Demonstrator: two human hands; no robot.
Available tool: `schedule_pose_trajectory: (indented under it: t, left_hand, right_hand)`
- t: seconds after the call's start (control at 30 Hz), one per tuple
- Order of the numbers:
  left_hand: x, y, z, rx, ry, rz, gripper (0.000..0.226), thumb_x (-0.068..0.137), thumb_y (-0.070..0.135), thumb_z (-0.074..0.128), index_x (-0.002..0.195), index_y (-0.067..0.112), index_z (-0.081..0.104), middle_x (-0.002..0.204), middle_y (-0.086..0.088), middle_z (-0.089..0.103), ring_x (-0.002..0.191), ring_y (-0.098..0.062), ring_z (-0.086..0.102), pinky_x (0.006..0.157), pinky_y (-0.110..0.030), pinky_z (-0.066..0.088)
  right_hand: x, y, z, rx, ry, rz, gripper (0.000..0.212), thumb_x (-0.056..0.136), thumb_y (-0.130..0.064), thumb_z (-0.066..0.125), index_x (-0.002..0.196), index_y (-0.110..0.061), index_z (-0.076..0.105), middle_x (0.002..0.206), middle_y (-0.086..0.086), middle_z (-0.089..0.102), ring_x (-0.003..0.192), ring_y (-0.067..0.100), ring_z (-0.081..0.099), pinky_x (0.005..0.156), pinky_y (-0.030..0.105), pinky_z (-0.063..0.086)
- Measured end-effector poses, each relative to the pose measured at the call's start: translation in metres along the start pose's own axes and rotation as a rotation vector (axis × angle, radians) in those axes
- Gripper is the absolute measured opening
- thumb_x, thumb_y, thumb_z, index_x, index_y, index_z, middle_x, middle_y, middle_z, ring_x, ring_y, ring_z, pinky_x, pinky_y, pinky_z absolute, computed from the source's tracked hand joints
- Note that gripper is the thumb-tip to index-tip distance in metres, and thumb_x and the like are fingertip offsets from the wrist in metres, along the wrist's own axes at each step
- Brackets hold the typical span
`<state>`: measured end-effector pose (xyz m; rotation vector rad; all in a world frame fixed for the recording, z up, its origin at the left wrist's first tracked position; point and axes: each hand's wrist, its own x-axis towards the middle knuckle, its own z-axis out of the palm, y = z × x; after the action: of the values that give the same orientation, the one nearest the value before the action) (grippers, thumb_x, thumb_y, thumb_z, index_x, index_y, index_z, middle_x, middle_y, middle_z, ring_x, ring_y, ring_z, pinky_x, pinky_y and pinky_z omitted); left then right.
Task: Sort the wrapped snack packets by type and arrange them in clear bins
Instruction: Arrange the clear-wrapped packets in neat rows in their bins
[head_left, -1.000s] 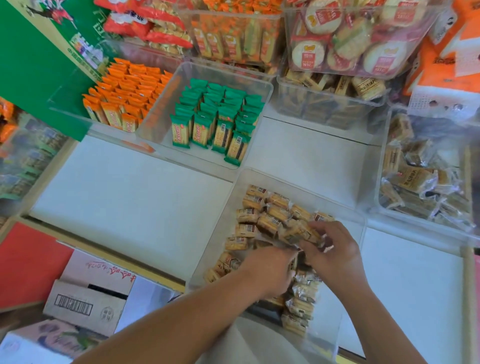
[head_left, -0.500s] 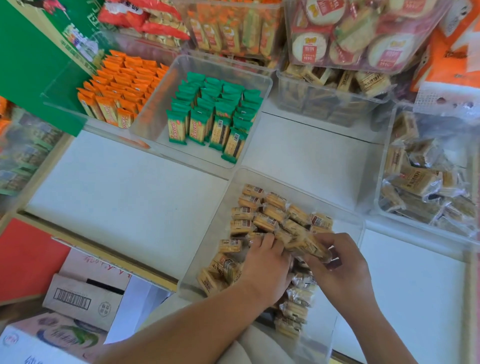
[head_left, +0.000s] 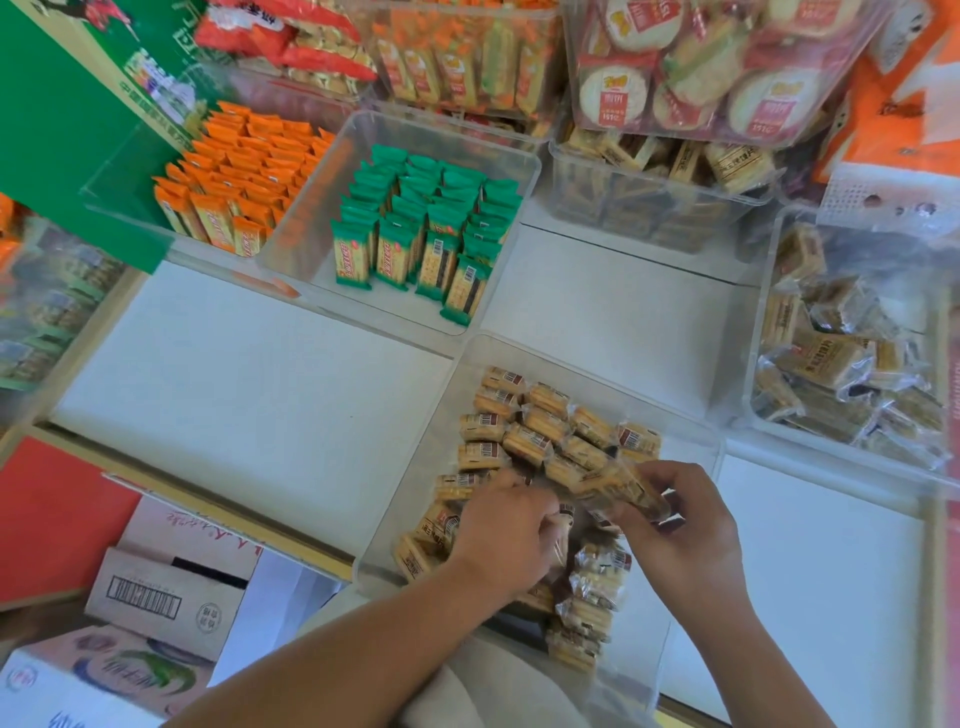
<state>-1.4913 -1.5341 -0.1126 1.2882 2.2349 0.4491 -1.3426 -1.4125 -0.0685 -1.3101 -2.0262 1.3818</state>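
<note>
A clear bin (head_left: 691, 431) stands at the near edge of the white shelf, holding several tan cracker packets (head_left: 524, 439) in rows at its far end and a loose pile nearer me. My right hand (head_left: 680, 525) pinches a bundle of these packets (head_left: 621, 486) just above the pile. My left hand (head_left: 506, 535) lies on the pile with fingers curled among the packets; which packet it grips is hidden.
Behind stand clear bins of green packets (head_left: 421, 234) and orange packets (head_left: 234, 171). A bin of loose tan packets (head_left: 836, 358) is at the right. More stocked bins fill the back. Cardboard boxes (head_left: 161, 597) sit below at the left.
Both hands stayed over the pile. The right hand drew the bundle slightly toward me and right; the left hand's fingers curled deeper into the packets.
</note>
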Motion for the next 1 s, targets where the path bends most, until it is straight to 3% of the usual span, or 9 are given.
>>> schedule_pose_trajectory:
  t: [0.13, 0.23, 0.3, 0.47, 0.6, 0.7, 0.8, 0.9, 1.0]
  left_hand:
    - [0.003, -0.026, -0.01, -0.115, 0.001, 0.092, 0.026, 0.099, 0.033, 0.059, 0.078, 0.019, 0.066, 0.072, 0.005, 0.059, 0.074, -0.008, 0.048, 0.06, -0.019, 0.036]
    - [0.009, -0.039, -0.018, -0.145, -0.022, 0.139, 0.026, 0.097, 0.021, 0.062, 0.073, 0.011, 0.061, 0.068, -0.001, 0.059, 0.067, -0.014, 0.052, 0.061, -0.024, 0.044]
    - [0.009, -0.044, -0.024, -0.142, -0.028, 0.147, 0.024, 0.097, 0.019, 0.061, 0.074, 0.011, 0.062, 0.069, -0.001, 0.06, 0.067, -0.013, 0.053, 0.062, -0.028, 0.047]
    - [-0.002, -0.052, -0.035, -0.215, -0.016, 0.083, 0.013, 0.097, 0.018, 0.058, 0.085, 0.021, 0.059, 0.073, 0.017, 0.055, 0.065, 0.0, 0.051, 0.055, -0.016, 0.036]
    - [-0.008, -0.054, -0.042, -0.226, -0.064, 0.067, 0.008, 0.098, 0.022, 0.06, 0.09, 0.02, 0.06, 0.077, 0.011, 0.061, 0.064, -0.003, 0.052, 0.056, -0.017, 0.039]
    - [-0.013, -0.055, -0.045, -0.204, -0.107, 0.051, 0.007, 0.1, 0.024, 0.06, 0.093, 0.022, 0.06, 0.076, 0.016, 0.056, 0.063, -0.001, 0.051, 0.054, -0.011, 0.032]
    - [-0.017, -0.055, -0.051, -0.235, -0.106, 0.064, 0.008, 0.099, 0.019, 0.06, 0.091, 0.021, 0.059, 0.074, 0.015, 0.055, 0.066, 0.0, 0.052, 0.055, -0.011, 0.036]
    - [-0.019, -0.052, -0.053, -0.203, -0.108, 0.096, 0.008, 0.099, 0.02, 0.059, 0.091, 0.022, 0.057, 0.075, 0.013, 0.056, 0.067, -0.001, 0.052, 0.056, -0.012, 0.037]
    - [-0.021, -0.046, -0.051, -0.152, -0.104, 0.144, 0.015, 0.098, 0.024, 0.057, 0.086, 0.025, 0.05, 0.077, 0.01, 0.054, 0.069, -0.007, 0.052, 0.06, -0.027, 0.047]
  right_hand:
    - [-0.002, -0.006, -0.001, -0.057, -0.114, 0.011, 0.048, 0.075, 0.0, 0.081, 0.093, -0.04, 0.062, 0.094, -0.018, 0.062, 0.08, 0.007, 0.061, 0.06, 0.018, 0.05]
    - [-0.001, -0.01, 0.008, -0.193, -0.183, -0.061, 0.043, 0.073, 0.001, 0.081, 0.095, -0.032, 0.063, 0.095, -0.017, 0.061, 0.086, 0.001, 0.061, 0.065, 0.011, 0.047]
    - [0.001, -0.014, 0.015, -0.312, -0.213, -0.082, 0.038, 0.075, -0.003, 0.079, 0.104, -0.025, 0.066, 0.102, -0.013, 0.06, 0.085, 0.006, 0.063, 0.066, 0.013, 0.047]
    - [0.015, -0.024, 0.004, -0.441, -0.14, -0.002, 0.039, 0.08, -0.01, 0.074, 0.115, -0.027, 0.066, 0.111, -0.01, 0.058, 0.086, 0.016, 0.061, 0.07, 0.028, 0.049]
    - [0.015, -0.023, 0.021, -0.561, -0.284, -0.01, 0.034, 0.083, -0.013, 0.07, 0.115, -0.025, 0.064, 0.112, -0.008, 0.056, 0.089, 0.021, 0.065, 0.073, 0.034, 0.056]
    - [0.019, -0.02, 0.031, -0.637, -0.297, 0.028, 0.035, 0.087, -0.016, 0.066, 0.12, -0.027, 0.06, 0.114, -0.008, 0.052, 0.088, 0.019, 0.063, 0.07, 0.033, 0.055]
    - [0.026, -0.017, 0.031, -0.723, -0.303, 0.041, 0.037, 0.088, -0.02, 0.068, 0.124, -0.026, 0.061, 0.121, -0.006, 0.052, 0.093, 0.021, 0.064, 0.071, 0.032, 0.055]
    - [0.02, -0.009, 0.038, -0.753, -0.293, -0.061, 0.034, 0.084, -0.021, 0.077, 0.117, -0.021, 0.066, 0.118, -0.002, 0.051, 0.079, 0.022, 0.063, 0.061, 0.032, 0.054]
    - [0.012, 0.0, 0.051, -0.87, -0.275, -0.143, 0.038, 0.08, -0.04, 0.082, 0.11, -0.024, 0.064, 0.108, -0.003, 0.051, 0.07, 0.018, 0.056, 0.051, 0.025, 0.038]
